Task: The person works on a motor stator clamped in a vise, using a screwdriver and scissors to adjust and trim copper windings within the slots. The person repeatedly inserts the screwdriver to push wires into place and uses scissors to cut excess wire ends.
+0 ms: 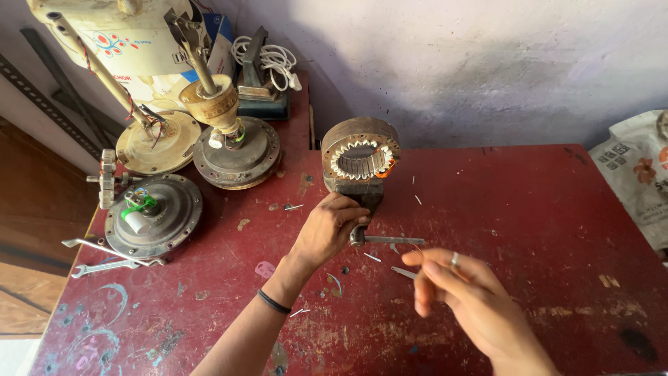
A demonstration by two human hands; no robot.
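A round motor stator (pixel 360 154), a rusty ring with pale slot liners and some copper winding, stands upright in a small bench vise (pixel 367 193) on the worn red table (pixel 529 209). My left hand (pixel 327 228), with a black band on the wrist, grips the vise body just under the stator, next to the vise's steel handle bar (pixel 393 240). My right hand (pixel 466 296) is blurred, lower right of the vise, a ring on one finger. Its fingertips are pinched together on what looks like a thin copper wire (pixel 419 248).
Three ceiling-fan motor housings (pixel 153 212) (pixel 236 150) (pixel 149 139) with down-rods crowd the table's left rear. Two wrenches (pixel 111 257) lie at the left edge. A white coiled cable (pixel 268 59) sits at the back corner, a printed sack (pixel 637 174) at the right. Short pale slivers litter the tabletop.
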